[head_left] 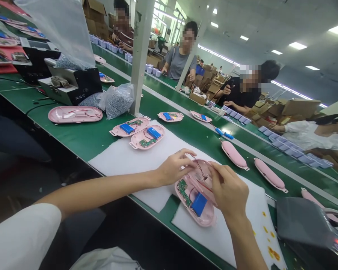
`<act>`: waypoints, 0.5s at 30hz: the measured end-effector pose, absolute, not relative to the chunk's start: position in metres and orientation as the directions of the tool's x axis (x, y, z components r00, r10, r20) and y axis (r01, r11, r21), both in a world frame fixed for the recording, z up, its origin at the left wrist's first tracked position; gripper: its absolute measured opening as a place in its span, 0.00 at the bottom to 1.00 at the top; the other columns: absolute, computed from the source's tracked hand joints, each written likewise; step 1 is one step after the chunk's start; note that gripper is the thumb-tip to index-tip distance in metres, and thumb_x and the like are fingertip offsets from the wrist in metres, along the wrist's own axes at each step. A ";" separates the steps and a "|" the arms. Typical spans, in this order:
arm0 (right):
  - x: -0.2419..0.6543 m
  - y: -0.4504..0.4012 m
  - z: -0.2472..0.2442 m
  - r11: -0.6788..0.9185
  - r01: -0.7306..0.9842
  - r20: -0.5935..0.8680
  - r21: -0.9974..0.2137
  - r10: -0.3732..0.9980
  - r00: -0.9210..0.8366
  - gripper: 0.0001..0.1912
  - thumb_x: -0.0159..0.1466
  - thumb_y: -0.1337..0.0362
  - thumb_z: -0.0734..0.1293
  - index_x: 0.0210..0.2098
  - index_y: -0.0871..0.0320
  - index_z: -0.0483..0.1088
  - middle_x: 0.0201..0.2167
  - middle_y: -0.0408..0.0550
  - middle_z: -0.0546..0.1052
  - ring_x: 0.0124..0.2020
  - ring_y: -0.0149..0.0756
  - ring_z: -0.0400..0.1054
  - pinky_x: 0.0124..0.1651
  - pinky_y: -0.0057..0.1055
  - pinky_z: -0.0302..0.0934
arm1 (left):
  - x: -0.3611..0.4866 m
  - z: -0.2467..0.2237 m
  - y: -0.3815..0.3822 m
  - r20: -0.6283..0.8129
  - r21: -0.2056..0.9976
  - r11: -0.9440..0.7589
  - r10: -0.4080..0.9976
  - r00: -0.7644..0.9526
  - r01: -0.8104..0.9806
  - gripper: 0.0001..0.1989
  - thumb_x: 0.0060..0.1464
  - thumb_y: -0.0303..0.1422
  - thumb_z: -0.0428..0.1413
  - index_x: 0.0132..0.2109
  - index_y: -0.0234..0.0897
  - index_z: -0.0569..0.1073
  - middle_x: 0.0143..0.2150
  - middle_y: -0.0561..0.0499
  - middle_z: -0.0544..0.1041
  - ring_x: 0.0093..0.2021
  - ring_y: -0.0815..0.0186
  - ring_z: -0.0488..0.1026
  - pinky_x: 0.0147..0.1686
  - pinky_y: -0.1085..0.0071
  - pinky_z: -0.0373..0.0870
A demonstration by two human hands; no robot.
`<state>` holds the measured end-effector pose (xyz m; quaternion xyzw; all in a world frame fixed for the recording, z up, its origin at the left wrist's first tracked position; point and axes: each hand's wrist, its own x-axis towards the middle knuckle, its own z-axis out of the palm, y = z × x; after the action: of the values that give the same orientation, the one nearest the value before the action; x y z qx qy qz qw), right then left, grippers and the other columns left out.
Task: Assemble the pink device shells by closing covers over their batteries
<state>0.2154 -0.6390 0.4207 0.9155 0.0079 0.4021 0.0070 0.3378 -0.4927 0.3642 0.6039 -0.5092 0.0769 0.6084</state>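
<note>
My right hand (pixel 231 187) grips the edge of an empty-looking pink plastic shell half (pixel 198 170), held tilted. My left hand (pixel 173 168) is at the shell's far-left edge, its fingers pinched around a thin dark-red wire (pixel 198 165) that runs into the shell. Just below and partly behind it, a second pink shell half (pixel 207 221) lies on the white foam sheet (pixel 160 191). Inside that one are a green circuit board (pixel 183 191) and a blue battery pack (pixel 199 204). The fingertips of my left hand partly hide the wire's end.
Two pink halves with blue packs (pixel 148 137) lie at the sheet's far-left corner. Closed pink shells (pixel 235 154) rest on the green belt. A grey device (pixel 304 221) stands at right. Screw bags (pixel 119 101) and a black machine (pixel 73 86) are left. Co-workers sit opposite.
</note>
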 end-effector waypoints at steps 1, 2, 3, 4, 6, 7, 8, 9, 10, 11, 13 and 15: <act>0.216 -0.639 0.421 -1.000 0.007 0.744 0.015 0.016 0.668 0.09 0.70 0.65 0.63 0.41 0.58 0.75 0.28 0.39 0.75 0.24 0.24 0.65 0.27 0.24 0.54 | 0.339 0.364 -0.492 0.704 0.660 0.258 -0.540 0.461 -0.705 0.06 0.61 0.28 0.55 0.37 0.33 0.76 0.54 0.42 0.69 0.39 0.68 0.75 0.40 0.69 0.74; 0.217 -0.640 0.421 -1.000 0.008 0.753 0.009 0.012 0.658 0.09 0.70 0.65 0.63 0.41 0.58 0.75 0.27 0.39 0.75 0.24 0.24 0.64 0.27 0.24 0.54 | 0.340 0.363 -0.492 0.694 0.661 0.255 -0.564 0.447 -0.706 0.06 0.61 0.28 0.55 0.37 0.33 0.75 0.55 0.41 0.68 0.39 0.68 0.75 0.40 0.69 0.74; 0.218 -0.640 0.422 -1.000 0.006 0.763 0.000 0.004 0.646 0.09 0.69 0.65 0.63 0.41 0.58 0.75 0.27 0.40 0.75 0.24 0.24 0.64 0.27 0.24 0.54 | 0.341 0.363 -0.492 0.688 0.656 0.245 -0.584 0.431 -0.714 0.06 0.61 0.27 0.54 0.37 0.33 0.75 0.56 0.41 0.67 0.39 0.68 0.75 0.40 0.69 0.74; 0.218 -0.640 0.421 -1.000 0.004 0.773 -0.007 -0.003 0.634 0.09 0.69 0.66 0.63 0.41 0.59 0.75 0.27 0.40 0.75 0.24 0.24 0.65 0.28 0.24 0.54 | 0.342 0.362 -0.492 0.687 0.643 0.231 -0.596 0.416 -0.730 0.06 0.62 0.28 0.53 0.37 0.33 0.75 0.57 0.41 0.67 0.40 0.67 0.75 0.41 0.68 0.74; 0.219 -0.641 0.421 -1.000 0.005 0.781 -0.016 -0.009 0.625 0.09 0.69 0.66 0.63 0.41 0.60 0.75 0.27 0.41 0.75 0.24 0.25 0.65 0.28 0.24 0.55 | 0.342 0.360 -0.492 0.692 0.620 0.207 -0.599 0.403 -0.757 0.06 0.62 0.28 0.54 0.37 0.34 0.75 0.59 0.40 0.66 0.41 0.66 0.74 0.43 0.66 0.74; 0.220 -0.641 0.421 -1.000 0.014 0.776 -0.026 -0.011 0.631 0.09 0.69 0.66 0.63 0.41 0.60 0.75 0.27 0.41 0.75 0.25 0.25 0.66 0.28 0.24 0.55 | 0.341 0.360 -0.493 0.693 0.625 0.203 -0.588 0.417 -0.754 0.06 0.62 0.28 0.54 0.37 0.33 0.75 0.59 0.40 0.66 0.41 0.66 0.74 0.43 0.66 0.74; 0.220 -0.641 0.421 -0.999 0.030 0.765 -0.044 -0.014 0.644 0.09 0.69 0.65 0.63 0.41 0.60 0.75 0.28 0.41 0.76 0.25 0.25 0.66 0.29 0.24 0.56 | 0.339 0.359 -0.494 0.689 0.645 0.207 -0.573 0.443 -0.735 0.06 0.61 0.28 0.55 0.36 0.33 0.75 0.58 0.41 0.67 0.40 0.66 0.74 0.42 0.66 0.74; 0.221 -0.641 0.421 -0.997 0.048 0.752 -0.068 -0.019 0.659 0.09 0.69 0.65 0.63 0.41 0.60 0.75 0.28 0.41 0.76 0.26 0.26 0.67 0.30 0.24 0.57 | 0.338 0.360 -0.494 0.678 0.680 0.224 -0.556 0.482 -0.698 0.05 0.60 0.27 0.55 0.35 0.33 0.74 0.56 0.41 0.68 0.39 0.67 0.74 0.40 0.68 0.74; 0.221 -0.641 0.421 -0.994 0.063 0.738 -0.093 -0.026 0.674 0.09 0.69 0.65 0.63 0.41 0.59 0.75 0.29 0.41 0.76 0.26 0.26 0.67 0.30 0.24 0.58 | 0.336 0.361 -0.495 0.651 0.730 0.254 -0.543 0.531 -0.635 0.04 0.59 0.27 0.56 0.35 0.34 0.73 0.54 0.42 0.70 0.38 0.68 0.74 0.38 0.69 0.74; 0.222 -0.641 0.421 -0.991 0.069 0.730 -0.117 -0.038 0.682 0.10 0.69 0.64 0.62 0.41 0.59 0.75 0.29 0.41 0.76 0.26 0.26 0.68 0.31 0.24 0.58 | 0.335 0.362 -0.495 0.600 0.791 0.286 -0.537 0.593 -0.541 0.01 0.58 0.27 0.57 0.36 0.34 0.72 0.52 0.43 0.72 0.36 0.69 0.74 0.36 0.71 0.74; 0.224 -0.643 0.421 -0.986 0.067 0.720 -0.154 -0.065 0.691 0.10 0.69 0.63 0.62 0.41 0.58 0.75 0.29 0.41 0.76 0.26 0.27 0.68 0.32 0.25 0.59 | 0.334 0.367 -0.496 0.413 0.907 0.331 -0.568 0.712 -0.262 0.10 0.54 0.27 0.60 0.42 0.36 0.67 0.47 0.45 0.74 0.32 0.71 0.75 0.30 0.74 0.73; 0.226 -0.646 0.421 -0.980 0.065 0.710 -0.188 -0.091 0.698 0.11 0.69 0.62 0.62 0.40 0.57 0.76 0.29 0.42 0.77 0.26 0.27 0.68 0.31 0.26 0.59 | 0.337 0.370 -0.496 0.197 0.950 0.311 -0.662 0.723 0.027 0.19 0.52 0.28 0.62 0.48 0.37 0.63 0.40 0.49 0.76 0.28 0.71 0.74 0.25 0.77 0.70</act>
<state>0.2260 -0.6459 0.4209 0.9161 -0.0071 0.3882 -0.0998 0.3368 -0.4958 0.3704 0.5406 -0.2938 -0.2282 0.7545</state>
